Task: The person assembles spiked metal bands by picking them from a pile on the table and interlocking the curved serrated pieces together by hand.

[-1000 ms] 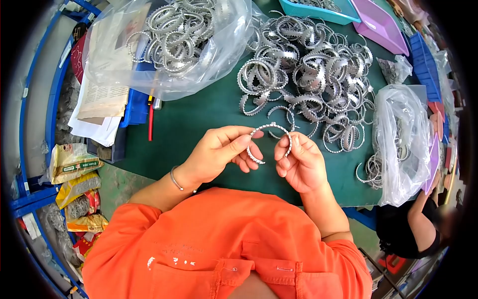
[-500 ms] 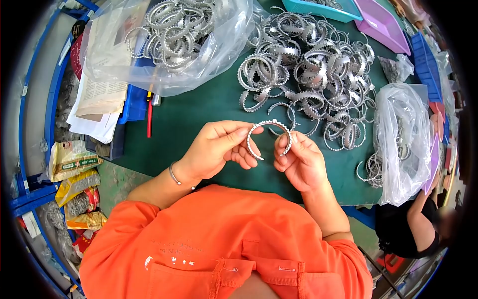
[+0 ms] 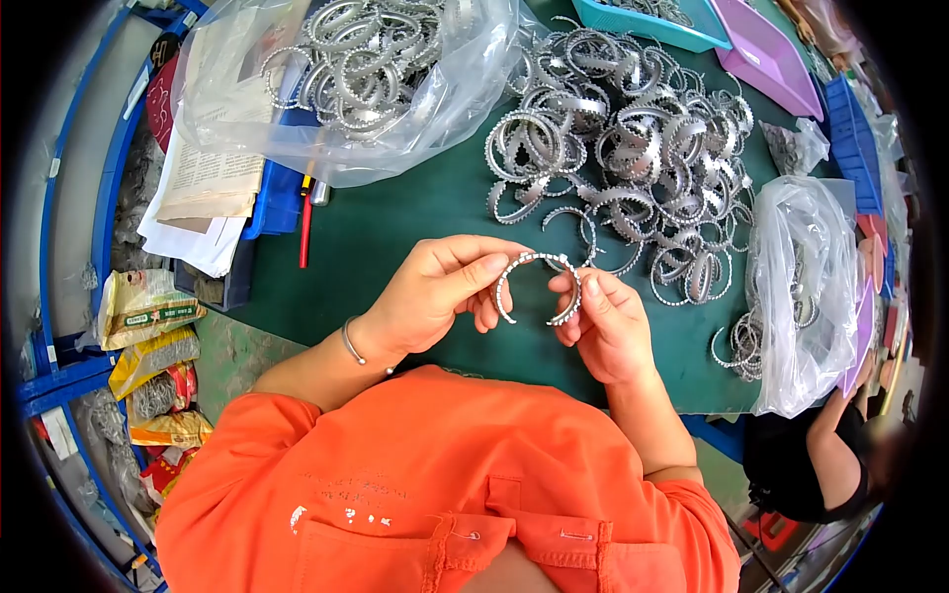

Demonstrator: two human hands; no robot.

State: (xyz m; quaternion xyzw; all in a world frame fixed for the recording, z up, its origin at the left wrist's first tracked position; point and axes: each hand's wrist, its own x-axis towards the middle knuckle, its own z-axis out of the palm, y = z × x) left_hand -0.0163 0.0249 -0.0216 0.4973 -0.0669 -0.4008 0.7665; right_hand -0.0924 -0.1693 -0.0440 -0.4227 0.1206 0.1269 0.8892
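Since the earlier frame the ring (image 3: 534,257) has turned a little: the small block (image 3: 563,259) on its arc has shifted toward the right hand (image 3: 615,331), and the end on that side reaches farther past the thumb.
Nearest: orange shirt (image 3: 415,465), white marks (image 3: 351,515) on its front. Metal bracelet (image 3: 350,343) on the left wrist.
Left hand (image 3: 440,287): thumb and forefinger pinched on the ring's left side. Right hand: thumb and fingers clamped on its right side. Ring toothed, held between the two above the green bench (image 3: 395,217), its gap toward the shirt.
Beyond: loose pile (image 3: 647,148) of similar rings, many overlapping. Right of it, a clear bag (image 3: 811,326), rings inside and at its left edge. Left: red pen (image 3: 304,237), papers (image 3: 213,178). Farther, a large clear bag (image 3: 326,163) heaped with rings.
Far side: teal tray (image 3: 657,33) holding metal parts, purple tray (image 3: 781,79) beside it. At the right, another person's arm (image 3: 835,450)
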